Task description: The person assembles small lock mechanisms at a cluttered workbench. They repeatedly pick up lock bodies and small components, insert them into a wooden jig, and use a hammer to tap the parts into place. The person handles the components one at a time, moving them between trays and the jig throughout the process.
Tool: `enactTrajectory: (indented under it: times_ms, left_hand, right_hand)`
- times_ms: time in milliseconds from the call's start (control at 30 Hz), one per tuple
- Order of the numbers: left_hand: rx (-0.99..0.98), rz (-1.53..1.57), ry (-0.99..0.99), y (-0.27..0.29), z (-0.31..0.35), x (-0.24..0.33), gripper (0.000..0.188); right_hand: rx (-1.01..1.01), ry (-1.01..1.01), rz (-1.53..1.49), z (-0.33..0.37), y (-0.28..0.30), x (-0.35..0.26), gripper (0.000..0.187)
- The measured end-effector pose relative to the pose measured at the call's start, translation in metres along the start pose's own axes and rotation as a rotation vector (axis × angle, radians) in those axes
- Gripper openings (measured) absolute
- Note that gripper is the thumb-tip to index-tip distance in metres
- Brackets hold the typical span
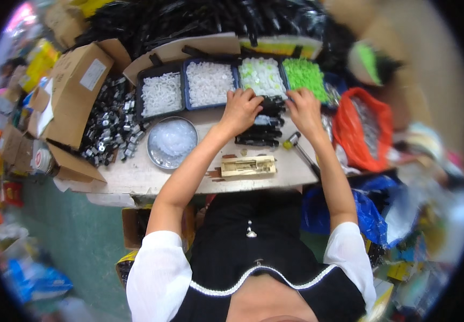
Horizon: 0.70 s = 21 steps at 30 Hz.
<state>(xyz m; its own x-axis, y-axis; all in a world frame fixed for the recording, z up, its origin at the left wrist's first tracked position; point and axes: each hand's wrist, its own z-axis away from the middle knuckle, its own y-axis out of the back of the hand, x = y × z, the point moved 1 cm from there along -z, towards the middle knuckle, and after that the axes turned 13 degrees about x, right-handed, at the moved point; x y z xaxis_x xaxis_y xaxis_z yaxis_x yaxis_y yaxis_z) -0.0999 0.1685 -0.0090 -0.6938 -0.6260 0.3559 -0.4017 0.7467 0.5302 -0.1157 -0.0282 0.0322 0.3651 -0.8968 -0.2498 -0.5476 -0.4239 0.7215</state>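
Several long black plastic parts [264, 121] lie side by side in a row on the worktop, pointing left to right. At the far end of this row, my left hand [242, 111] has its fingers curled round the left ends of the black parts. Opposite it, my right hand [305, 111] has bent fingers pressed at their right ends. My fingertips partly hide the ends there. Nearer me lies a pale, narrow fixture block [248, 167] with a slot along it. A small hammer [292, 140] rests just right of the row, under my right forearm.
Behind my hands stand trays of small white parts [161, 94], [209, 84], white-and-green parts [262, 77] and green parts [305, 79]. To the left are a round metal dish [173, 143], black-and-silver pieces [115, 126] and a cardboard box [76, 91]. A red bag [345, 123] stands right.
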Motion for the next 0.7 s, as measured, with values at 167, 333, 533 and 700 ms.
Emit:
enactTrajectory:
  times_ms: [167, 333, 533, 700]
  left_hand:
    - [0.144, 0.015, 0.075, 0.016, 0.006, 0.008, 0.033]
    - [0.302, -0.033, 0.179, 0.082, 0.045, -0.002, 0.03]
    - [0.524, -0.289, 0.625, 0.188, 0.157, -0.058, 0.02]
    - [0.451, -0.464, 0.897, 0.225, 0.198, -0.081, 0.024]
  right_hand:
    - [-0.066, 0.133, 0.097, -0.082, -0.074, -0.03, 0.033]
    - [-0.125, 0.229, 0.32, -0.117, -0.145, -0.034, 0.041]
    - [-0.194, 0.381, 0.362, -0.125, -0.154, -0.044, 0.026]
    - [0.154, 0.548, 0.08, -0.107, -0.103, -0.081, 0.018]
